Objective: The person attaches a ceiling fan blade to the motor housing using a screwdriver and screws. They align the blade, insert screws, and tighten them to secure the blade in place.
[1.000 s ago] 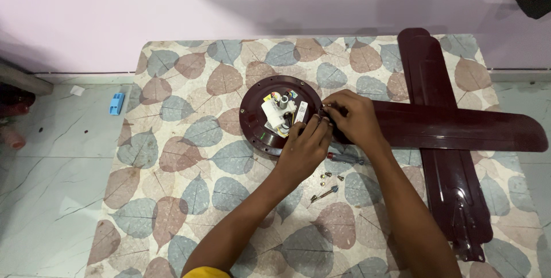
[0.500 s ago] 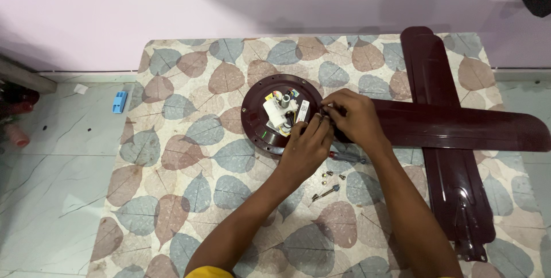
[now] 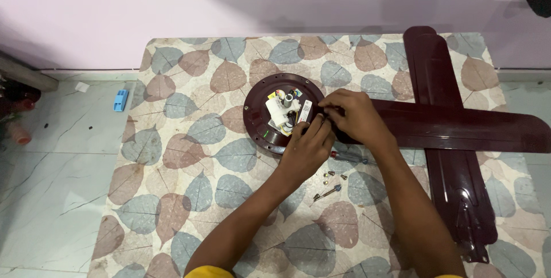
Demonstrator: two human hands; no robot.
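Observation:
A dark maroon ceiling fan motor housing lies open on a leaf-patterned mat, with white parts and coloured wires showing inside. My left hand rests on the housing's right rim, fingers curled at the wiring. My right hand sits beside it, fingertips pinched at the same spot on the rim; what it pinches is too small to tell. A maroon fan blade runs right from under my right hand.
Other maroon blades lie crossed on the right. A screwdriver and several small screws lie just below my hands. A small blue object sits on the tiled floor at the left. A pink wall runs behind.
Both hands stay at the housing's right rim with only slight finger movement. The view has shifted a little.

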